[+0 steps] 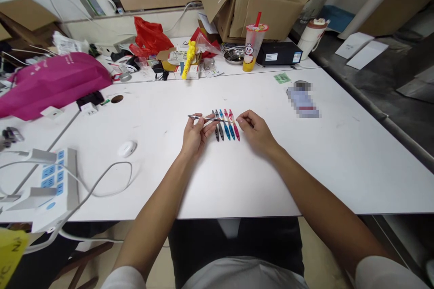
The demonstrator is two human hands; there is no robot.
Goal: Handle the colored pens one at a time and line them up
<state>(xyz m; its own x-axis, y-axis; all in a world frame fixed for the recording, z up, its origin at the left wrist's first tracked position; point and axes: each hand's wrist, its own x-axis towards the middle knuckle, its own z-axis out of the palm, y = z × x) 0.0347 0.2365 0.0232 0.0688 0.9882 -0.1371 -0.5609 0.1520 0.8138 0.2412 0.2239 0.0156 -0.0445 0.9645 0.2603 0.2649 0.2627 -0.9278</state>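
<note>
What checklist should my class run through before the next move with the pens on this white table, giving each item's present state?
1. Left hand has a firm hold on the thin silver pen: ok, fingers pinch it and it lies level over the row.
2. Row of pens lies side by side: ok, black, blue and red ones, roughly parallel.
3. Right hand free: ok, it rests beside the red pen and holds nothing that I can see.
4. Bare table around the row: ok.
5. Pen tips retracted: cannot tell.
</note>
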